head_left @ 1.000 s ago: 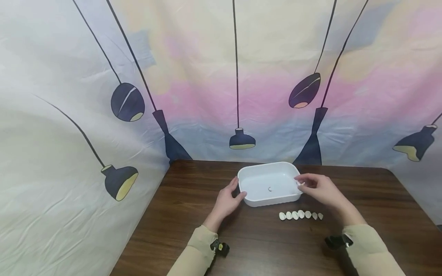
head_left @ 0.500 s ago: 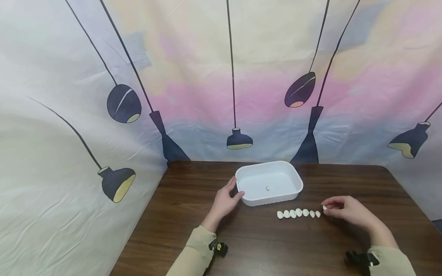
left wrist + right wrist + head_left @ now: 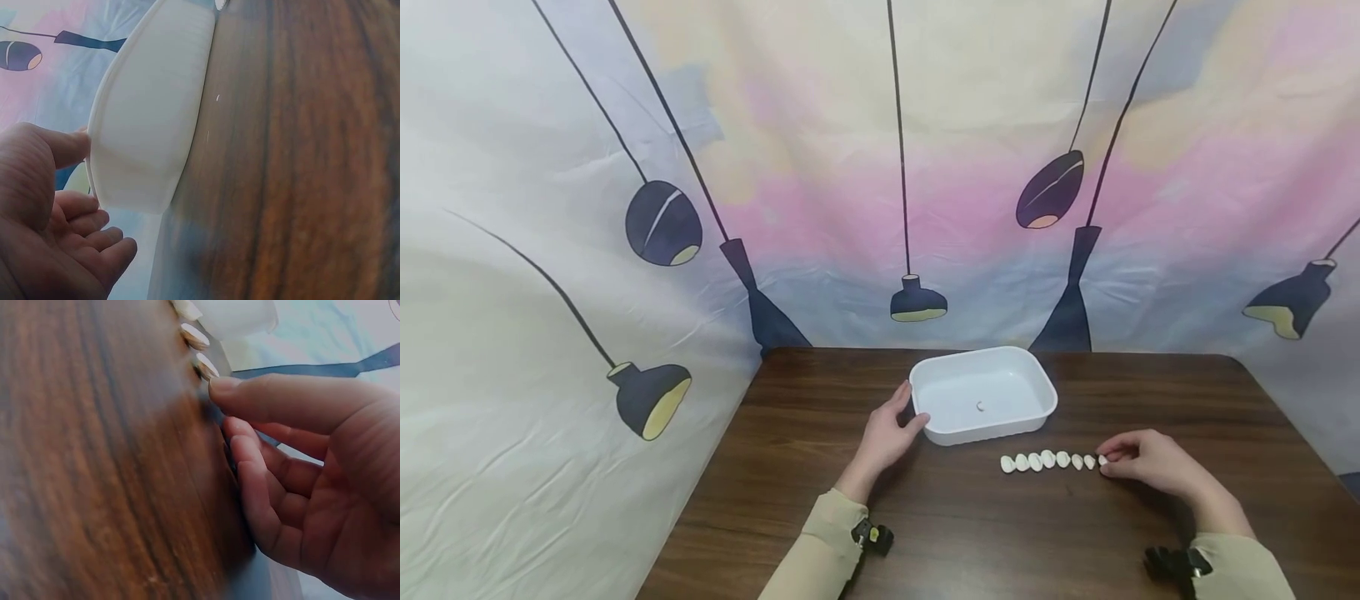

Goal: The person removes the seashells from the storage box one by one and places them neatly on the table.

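A white rectangular tub (image 3: 981, 435) with rounded corners stands towards the back of the table. My left hand (image 3: 883, 435) holds its left end, thumb at the front corner and fingers along the side. In the left wrist view, the thumb and fingertips of the left hand (image 3: 59, 206) meet the tub's rim. A row of several small white shells (image 3: 1035, 462) lies in front of the tub. At the row's right end, my right hand (image 3: 1157, 462) pinches the last shell (image 3: 1102, 460) between thumb and fingers, at the tabletop. The right wrist view mostly hides that shell behind the thumb.
Inside the tub lies a tiny crescent-shaped thing (image 3: 980, 407), too small to identify. The dark wooden table (image 3: 970, 533) ends at a printed cloth backdrop (image 3: 820, 208) with hanging-lamp drawings. A black wrist camera (image 3: 874, 536) sits on the left cuff.
My right hand has gone from the tub's right end down to the table, bringing a shell to the right end of the row. The left hand stays on the tub.
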The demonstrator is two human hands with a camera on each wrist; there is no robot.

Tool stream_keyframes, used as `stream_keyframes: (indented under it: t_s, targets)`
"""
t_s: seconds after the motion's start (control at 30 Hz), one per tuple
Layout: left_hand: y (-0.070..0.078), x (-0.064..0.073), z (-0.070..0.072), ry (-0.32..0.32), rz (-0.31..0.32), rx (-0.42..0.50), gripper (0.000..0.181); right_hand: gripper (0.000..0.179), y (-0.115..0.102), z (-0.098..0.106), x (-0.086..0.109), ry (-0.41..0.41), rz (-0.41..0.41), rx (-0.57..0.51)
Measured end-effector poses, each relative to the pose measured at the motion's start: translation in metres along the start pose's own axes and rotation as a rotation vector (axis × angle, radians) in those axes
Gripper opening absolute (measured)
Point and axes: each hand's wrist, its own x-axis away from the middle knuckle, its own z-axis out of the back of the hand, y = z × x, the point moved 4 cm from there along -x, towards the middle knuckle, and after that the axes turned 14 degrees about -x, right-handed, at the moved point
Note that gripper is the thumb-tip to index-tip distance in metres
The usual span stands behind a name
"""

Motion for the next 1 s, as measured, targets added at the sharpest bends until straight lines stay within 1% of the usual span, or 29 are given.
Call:
stream_keyframes:
  t_s: [0.33,0.77,1.0]
  targets:
    - [0.0007,-0.0008,0.003,0.008,0.002,0.005,0.069,0.022,-0.0034,-0.0021,-0.0039,0.037,0.0,0.039]
    - [-0.0004,-0.0004,0.0014,0.002,0.007,0.006,0.07,0.023,-0.0028,-0.0035,-0.0018,0.041,-0.006,0.039]
    - [0.0016,-0.0008,0.0016,0.001,0.002,0.009,0.069,0.024,-0.0019,-0.0031,-0.0007,0.043,-0.014,0.047]
